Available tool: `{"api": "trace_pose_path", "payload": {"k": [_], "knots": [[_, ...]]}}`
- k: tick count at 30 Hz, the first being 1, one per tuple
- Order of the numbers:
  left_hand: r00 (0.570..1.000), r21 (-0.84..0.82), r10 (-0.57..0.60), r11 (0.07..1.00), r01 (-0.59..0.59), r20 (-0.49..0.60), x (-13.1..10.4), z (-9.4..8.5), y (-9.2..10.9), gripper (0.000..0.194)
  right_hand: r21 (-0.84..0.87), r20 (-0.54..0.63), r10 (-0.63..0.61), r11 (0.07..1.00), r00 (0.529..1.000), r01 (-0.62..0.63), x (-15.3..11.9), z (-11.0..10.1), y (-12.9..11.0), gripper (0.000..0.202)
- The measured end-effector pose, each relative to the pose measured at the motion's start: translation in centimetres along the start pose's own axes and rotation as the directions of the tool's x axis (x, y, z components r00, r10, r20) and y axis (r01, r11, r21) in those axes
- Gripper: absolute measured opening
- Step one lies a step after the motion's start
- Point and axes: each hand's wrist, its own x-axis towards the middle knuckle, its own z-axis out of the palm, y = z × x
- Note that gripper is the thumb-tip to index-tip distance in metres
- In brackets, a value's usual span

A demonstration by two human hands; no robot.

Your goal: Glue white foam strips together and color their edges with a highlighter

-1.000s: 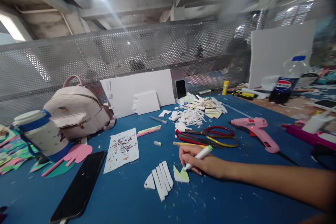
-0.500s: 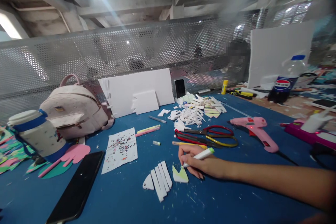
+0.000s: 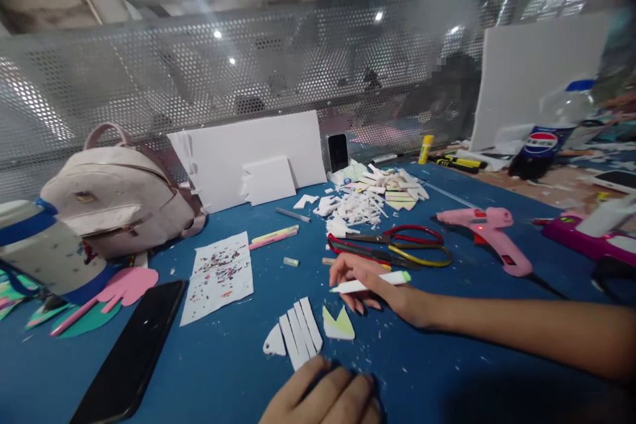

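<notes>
My right hand (image 3: 370, 283) holds a white marker (image 3: 368, 284) with a green end, its tip lifted off the work and pointing left. Just below lies a notched white tail piece (image 3: 338, 322), partly coloured yellow-green. To its left a flat white fish shape (image 3: 298, 331) is laid out as a rounded head with a hole and several separate strips. My left hand (image 3: 322, 397) is palm down at the bottom edge, fingers bent and slightly apart, by the lower ends of the strips. Its fingertips partly cover them; whether they touch I cannot tell.
Scissors (image 3: 397, 245) and a pink glue gun (image 3: 489, 232) lie beyond my right arm. White scraps (image 3: 360, 205) are heaped behind. A marker cap (image 3: 291, 262), glitter-strewn paper (image 3: 221, 275), a black phone (image 3: 132, 351), a backpack (image 3: 119, 199) and a bottle (image 3: 44, 245) stand or lie leftward.
My left hand has come into view from below, beside the fish strips. My right hand has lifted the marker tip away from the tail piece, and the marker lies flatter. The view has shifted slightly.
</notes>
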Motion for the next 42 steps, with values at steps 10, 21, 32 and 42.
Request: {"api": "trace_pose_path", "payload": {"k": [10,21,32,42], "knots": [[0.975,0.011,-0.055,0.998,0.054,0.217,-1.2,-0.8,-1.2,0.032,-0.108,-0.054,0.069,0.991,0.996,-0.075,-0.1,-0.2,0.1,0.052],[0.908,0.049,0.049,0.996,-0.076,0.416,-2.6,-1.6,-1.8,0.042,-0.136,-0.046,0.129,0.982,0.991,-0.134,0.1,-0.2,0.3,0.053],[0.919,-0.050,0.032,0.999,-0.013,0.392,-2.5,-1.3,-1.7,0.044,-0.210,0.014,0.091,0.974,0.996,-0.086,0.0,0.0,-0.4,0.043],[0.918,-0.055,0.035,0.998,-0.014,0.394,-2.2,-1.4,-1.7,0.041,-0.366,0.061,0.015,0.930,0.998,0.009,-0.2,-0.2,-0.6,0.034]]}}
